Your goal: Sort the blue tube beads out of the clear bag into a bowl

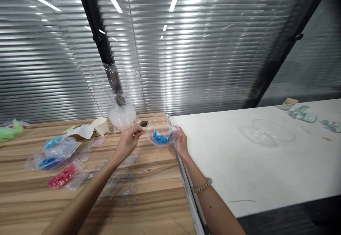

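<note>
Both hands — left (128, 141), right (182, 142) — gripping clear bowl (161, 130) between them

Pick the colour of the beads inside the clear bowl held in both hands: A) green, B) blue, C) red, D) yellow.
B: the clear bowl, held between the left hand and right hand, has a small heap of blue beads at its bottom.

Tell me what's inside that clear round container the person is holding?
The clear round container, held between the left hand and right hand, holds small blue pieces at its bottom. They are too small to identify.
</note>
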Demonstrator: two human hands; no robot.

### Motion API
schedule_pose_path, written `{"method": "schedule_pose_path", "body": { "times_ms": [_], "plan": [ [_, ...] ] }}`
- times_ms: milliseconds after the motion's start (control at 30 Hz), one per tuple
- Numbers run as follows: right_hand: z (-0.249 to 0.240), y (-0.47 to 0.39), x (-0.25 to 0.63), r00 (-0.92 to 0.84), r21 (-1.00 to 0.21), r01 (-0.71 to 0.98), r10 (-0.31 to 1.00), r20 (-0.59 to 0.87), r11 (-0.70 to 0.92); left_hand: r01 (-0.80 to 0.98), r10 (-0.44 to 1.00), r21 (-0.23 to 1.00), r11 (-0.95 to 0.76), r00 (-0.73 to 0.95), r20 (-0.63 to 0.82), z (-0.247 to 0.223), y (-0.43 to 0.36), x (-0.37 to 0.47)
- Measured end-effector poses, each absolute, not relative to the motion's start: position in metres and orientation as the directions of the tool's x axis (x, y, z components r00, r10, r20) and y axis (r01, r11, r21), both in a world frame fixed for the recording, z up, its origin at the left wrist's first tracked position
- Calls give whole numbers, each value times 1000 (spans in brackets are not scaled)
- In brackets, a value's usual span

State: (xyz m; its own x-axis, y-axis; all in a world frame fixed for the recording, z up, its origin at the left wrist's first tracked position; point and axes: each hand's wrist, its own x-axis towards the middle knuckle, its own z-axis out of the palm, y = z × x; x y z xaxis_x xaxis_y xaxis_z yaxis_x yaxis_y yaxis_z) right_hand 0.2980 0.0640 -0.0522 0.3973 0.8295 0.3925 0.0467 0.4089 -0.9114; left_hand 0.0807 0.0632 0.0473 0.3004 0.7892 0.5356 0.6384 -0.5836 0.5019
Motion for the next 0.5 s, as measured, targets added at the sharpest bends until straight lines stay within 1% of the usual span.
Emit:
{"method": "schedule_pose_path", "body": {
  "times_ms": [133,233,333,500],
  "plan": [
    [-54,63,296,363,-900,70,829,425,431,576,861,651,-495,229,453,43,55,84],
    [-55,62,295,346,-896,82,830,437,437,540,886,707,-456,199,419,44,50,89],
    [-57,61,295,338,-892,98,828,447,441,540,887,710,-453,196,418,44,45,88],
    [-57,61,293,332,-885,99,823,460,455,593,867,652,-472,177,466,35,36,68]
  ]
}}
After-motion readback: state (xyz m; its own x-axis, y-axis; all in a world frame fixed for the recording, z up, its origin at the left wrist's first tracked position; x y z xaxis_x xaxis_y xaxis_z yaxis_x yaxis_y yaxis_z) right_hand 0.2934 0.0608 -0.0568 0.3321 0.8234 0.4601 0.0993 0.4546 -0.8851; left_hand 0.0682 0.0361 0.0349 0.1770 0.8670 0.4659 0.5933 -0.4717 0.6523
